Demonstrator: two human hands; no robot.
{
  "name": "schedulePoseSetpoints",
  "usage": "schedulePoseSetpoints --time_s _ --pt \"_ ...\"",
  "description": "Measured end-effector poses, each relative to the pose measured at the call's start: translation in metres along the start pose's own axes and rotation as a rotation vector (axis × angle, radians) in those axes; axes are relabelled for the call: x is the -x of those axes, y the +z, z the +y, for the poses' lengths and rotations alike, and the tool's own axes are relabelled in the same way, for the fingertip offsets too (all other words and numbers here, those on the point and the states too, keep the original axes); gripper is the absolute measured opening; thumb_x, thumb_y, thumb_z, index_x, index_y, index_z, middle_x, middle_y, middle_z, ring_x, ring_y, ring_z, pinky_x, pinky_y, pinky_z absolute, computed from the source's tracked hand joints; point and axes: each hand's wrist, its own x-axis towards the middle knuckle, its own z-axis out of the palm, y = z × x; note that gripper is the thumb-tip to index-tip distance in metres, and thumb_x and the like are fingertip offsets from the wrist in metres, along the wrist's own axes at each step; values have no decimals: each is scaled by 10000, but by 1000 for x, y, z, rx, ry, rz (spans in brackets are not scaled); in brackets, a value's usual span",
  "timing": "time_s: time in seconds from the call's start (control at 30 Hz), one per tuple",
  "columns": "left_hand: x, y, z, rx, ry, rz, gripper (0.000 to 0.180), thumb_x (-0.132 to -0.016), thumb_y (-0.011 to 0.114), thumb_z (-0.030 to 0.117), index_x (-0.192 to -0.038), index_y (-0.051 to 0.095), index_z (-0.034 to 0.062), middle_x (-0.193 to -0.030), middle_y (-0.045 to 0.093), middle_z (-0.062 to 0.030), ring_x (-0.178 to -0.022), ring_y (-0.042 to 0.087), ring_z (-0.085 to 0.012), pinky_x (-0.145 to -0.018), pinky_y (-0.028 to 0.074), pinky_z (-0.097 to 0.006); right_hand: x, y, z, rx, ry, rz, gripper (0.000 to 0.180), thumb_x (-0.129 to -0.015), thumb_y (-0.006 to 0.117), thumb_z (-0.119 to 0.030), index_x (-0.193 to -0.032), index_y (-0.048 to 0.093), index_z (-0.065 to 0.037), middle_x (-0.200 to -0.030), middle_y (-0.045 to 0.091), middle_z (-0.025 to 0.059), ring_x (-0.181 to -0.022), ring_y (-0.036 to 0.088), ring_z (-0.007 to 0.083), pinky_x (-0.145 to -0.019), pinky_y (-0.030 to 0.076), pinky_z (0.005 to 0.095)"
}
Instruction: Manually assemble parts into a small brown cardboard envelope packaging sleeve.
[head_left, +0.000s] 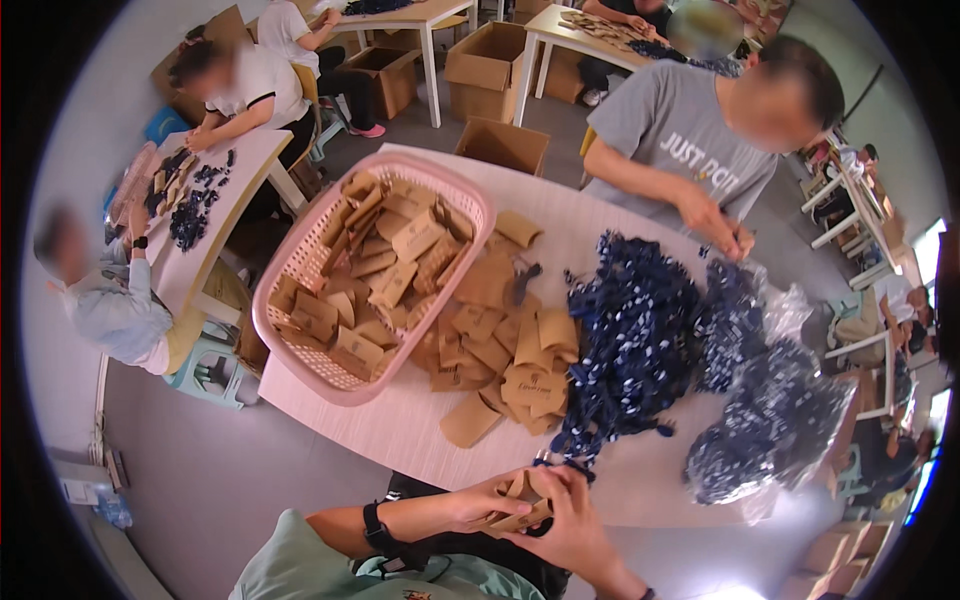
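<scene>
Close to my body, at the near table edge, a small brown cardboard pillow box (pixel 522 488) is held between both hands. My left hand (pixel 482 505) grips its left side, thumb and fingers closed on it. My right hand (pixel 566 515) pinches its right side with bent fingers. A bit of dark blue cord-like material (pixel 570 465) shows just beyond the right fingers; whether it is in the box I cannot tell. Ahead lies a loose heap of brown pillow boxes (pixel 487 322), beside a big pile of dark blue, cord-like pieces with white bits (pixel 630 330).
A pink plastic basket (pixel 476 190) full of brown boxes stands on the table (pixel 330 425) at left. Clear plastic bags (pixel 770 420) of blue pieces lie at right. Across the table a person in a grey shirt (pixel 680 140) handles something small. Cardboard cartons (pixel 485 70) and other worktables surround us.
</scene>
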Motion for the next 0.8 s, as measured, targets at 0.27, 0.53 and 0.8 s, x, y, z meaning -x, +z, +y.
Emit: schedulePoseSetpoints --time_s 0.27,0.53,0.8 --pt "35 119 98 -238 -33 124 791 -784 772 91 -1455 354 98 -1331 501 -70 -1277 480 -196 -1081 386 -349 -56 -73 -90 -154 48 13 781 -596 854 -173 -1293 512 -91 -1333 457 182 -1196 515 384 -940 502 446" --pt "87 141 164 46 157 386 540 -894 680 193 -1358 416 113 -1159 591 -71 -964 632 -162 -703 564 -330 -182 -109 -134 -396 76 -380 609 -710 849 -184 -1238 564 -82 -1129 658 128 -1049 641 319 -904 509 385" --pt "135 66 270 18 98 529 514 -945 572 247 -1407 385 120 -1306 572 -108 -1029 617 -189 -796 529 -339 -302 -26 -137 -625 44 -444 481 -860 743 -133 -1245 471 -34 -1126 590 90 -1006 625 214 -896 497 350"
